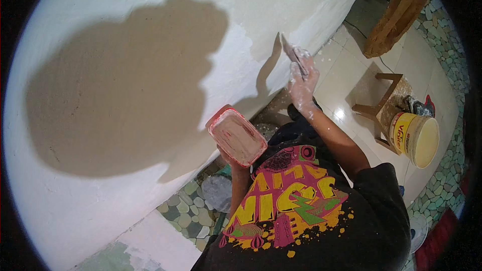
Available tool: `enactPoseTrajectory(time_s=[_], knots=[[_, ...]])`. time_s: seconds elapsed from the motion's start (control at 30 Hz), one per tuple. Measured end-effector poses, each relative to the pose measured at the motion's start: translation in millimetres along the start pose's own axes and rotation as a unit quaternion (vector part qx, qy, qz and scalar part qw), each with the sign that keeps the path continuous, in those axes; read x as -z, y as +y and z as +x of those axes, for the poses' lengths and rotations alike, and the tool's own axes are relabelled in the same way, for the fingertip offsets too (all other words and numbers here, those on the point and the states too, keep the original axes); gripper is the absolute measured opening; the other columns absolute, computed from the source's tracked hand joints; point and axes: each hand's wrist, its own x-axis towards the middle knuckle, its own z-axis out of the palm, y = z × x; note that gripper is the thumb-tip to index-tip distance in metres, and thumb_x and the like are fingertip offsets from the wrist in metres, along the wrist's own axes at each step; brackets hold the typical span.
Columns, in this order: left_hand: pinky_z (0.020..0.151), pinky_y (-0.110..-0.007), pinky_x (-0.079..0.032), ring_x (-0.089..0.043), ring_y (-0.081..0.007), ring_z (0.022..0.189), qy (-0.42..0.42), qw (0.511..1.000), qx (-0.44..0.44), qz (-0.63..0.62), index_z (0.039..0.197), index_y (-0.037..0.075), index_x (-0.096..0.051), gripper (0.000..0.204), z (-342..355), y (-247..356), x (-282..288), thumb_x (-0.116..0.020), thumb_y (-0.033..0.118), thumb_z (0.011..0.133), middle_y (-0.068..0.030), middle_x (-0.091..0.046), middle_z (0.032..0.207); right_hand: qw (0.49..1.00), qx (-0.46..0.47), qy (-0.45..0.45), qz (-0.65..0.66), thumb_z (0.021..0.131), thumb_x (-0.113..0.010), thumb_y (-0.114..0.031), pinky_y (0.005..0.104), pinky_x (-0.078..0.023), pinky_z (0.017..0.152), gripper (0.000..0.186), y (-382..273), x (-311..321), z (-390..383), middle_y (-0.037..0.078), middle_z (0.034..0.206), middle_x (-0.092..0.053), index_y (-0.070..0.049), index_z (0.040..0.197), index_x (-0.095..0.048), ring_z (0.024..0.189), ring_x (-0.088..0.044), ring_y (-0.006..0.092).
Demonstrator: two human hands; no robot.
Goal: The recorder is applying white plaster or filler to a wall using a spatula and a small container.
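My right hand (304,80), spotted with white, grips a putty knife (292,50) whose blade is held at or very close to the white wall (85,206); I cannot tell whether it touches. The wall has a damp-looking beige patch around the blade. My left hand (232,158) holds a shallow red-rimmed rectangular container (237,135) with pale pinkish-beige paste inside, low in front of my body. My shadow falls broadly across the left and middle of the wall.
To the right, a wooden stool (389,93) carries dark objects, beside a cream-and-yellow bucket (420,140) on the tiled floor (334,80). A brown wooden piece (391,10) stands at upper right, near a thin cable. A clear plastic item (216,195) lies below the wall on pebble-patterned tiles.
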Motion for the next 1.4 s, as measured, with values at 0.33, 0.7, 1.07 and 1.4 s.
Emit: enactPoseTrajectory(time_s=[0.33,0.7,1.07,1.4], knots=[[0.103,-0.053,-0.045,-0.053,-0.0335,0.123,-0.004,0.999,0.052,-0.015,0.144,0.014,-0.042,0.066,6.7,-10.3,-0.1,-0.045,0.059,0.095,-0.0114,-0.052,0.139,0.969,0.123,-0.206,-0.065,0.086,-0.048,0.006,0.0335,-0.041,0.102,0.035,8.8,-14.3,-45.0,0.016,0.12,-0.061,0.006,0.118,-0.063,0.118,-0.055,0.0235],[0.104,-0.053,-0.044,-0.053,-0.0331,0.123,-0.012,0.994,0.052,-0.091,0.143,0.014,-0.044,0.068,14.1,-23.7,2.6,-0.047,0.06,0.093,-0.0105,-0.053,0.138,0.997,0.066,-0.022,-0.038,0.084,-0.047,0.01,0.0279,-0.049,0.083,0.044,41.6,-16.3,-21.0,0.016,0.122,-0.057,0.005,0.126,-0.058,0.1,-0.057,0.0186],[0.103,-0.053,-0.045,-0.053,-0.0333,0.124,0.008,0.992,0.073,-0.098,0.145,0.014,-0.042,0.075,9.1,-31.8,8.7,-0.051,0.064,0.09,-0.0108,-0.051,0.141,0.94,0.247,0.005,-0.236,0.091,-0.05,0.003,0.0352,-0.045,0.098,0.034,35.8,28.9,68.4,0.015,0.126,-0.06,0.01,0.124,-0.054,0.11,-0.059,0.0183],[0.1,-0.055,-0.047,-0.056,-0.0343,0.121,0.075,0.993,0.002,-0.087,0.142,0.013,-0.044,0.069,-9.6,-39.3,-20.3,-0.051,0.06,0.091,-0.0111,-0.054,0.137,0.984,-0.054,-0.164,-0.04,0.091,-0.056,-0.003,0.0225,-0.052,0.074,0.031,83.1,5.9,-12.7,0.012,0.112,-0.064,0.001,0.122,-0.054,0.095,-0.06,0.0113]])
